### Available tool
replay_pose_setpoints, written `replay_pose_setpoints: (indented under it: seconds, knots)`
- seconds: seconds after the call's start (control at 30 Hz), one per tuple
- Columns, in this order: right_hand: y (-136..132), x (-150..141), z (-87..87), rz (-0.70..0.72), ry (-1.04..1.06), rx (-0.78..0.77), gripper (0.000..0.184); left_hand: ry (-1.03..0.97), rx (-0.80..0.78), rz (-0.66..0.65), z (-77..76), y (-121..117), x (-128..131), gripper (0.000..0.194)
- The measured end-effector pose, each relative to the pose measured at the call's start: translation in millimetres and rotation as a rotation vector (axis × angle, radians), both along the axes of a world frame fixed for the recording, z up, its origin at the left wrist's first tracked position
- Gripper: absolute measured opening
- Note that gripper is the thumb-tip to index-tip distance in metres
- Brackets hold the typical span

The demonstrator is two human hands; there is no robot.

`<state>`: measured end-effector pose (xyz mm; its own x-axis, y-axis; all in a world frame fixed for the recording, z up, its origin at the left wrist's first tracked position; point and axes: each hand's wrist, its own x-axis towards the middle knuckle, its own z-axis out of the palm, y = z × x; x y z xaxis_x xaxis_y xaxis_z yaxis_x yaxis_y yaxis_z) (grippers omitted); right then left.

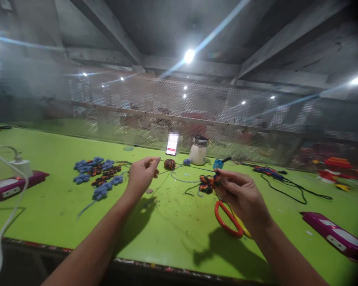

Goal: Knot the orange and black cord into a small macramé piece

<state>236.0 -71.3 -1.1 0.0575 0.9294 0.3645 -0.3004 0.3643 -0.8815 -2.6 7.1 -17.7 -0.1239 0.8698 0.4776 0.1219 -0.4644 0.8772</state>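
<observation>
Nearest: both forearms, over green table [173,230]. Right hand [241,194] has multicolor flower [208,183] pinched in fingertips, held above table. Left hand [141,174] pinches dark strand [193,166], pulled roughly straight between the hands. Scissors [226,222] on table, below right hand, orange and yellow handles visible. Yarn ball [169,164] beyond the hands, between them; phone [172,143] upright behind it, jar [198,153] to the right. Blue and multicolor flowers [100,192] spread left of left hand.
</observation>
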Motion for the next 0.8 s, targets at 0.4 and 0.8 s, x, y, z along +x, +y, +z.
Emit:
replay_pose_setpoints:
  seconds: [0.4, 0.8]
  knots:
    - [6.1, -8.7, -10.6, 0.128, -0.119, -0.011, 0.018, -0.413, -0.012, -0.658, 36.1, -39.2, -13.2, 0.049]
    - [8.7, -10.6, -17.3, 0.264, -0.232, 0.107, 0.020, -0.508, -0.119, -0.887, 26.3, -36.3, -9.4, 0.035]
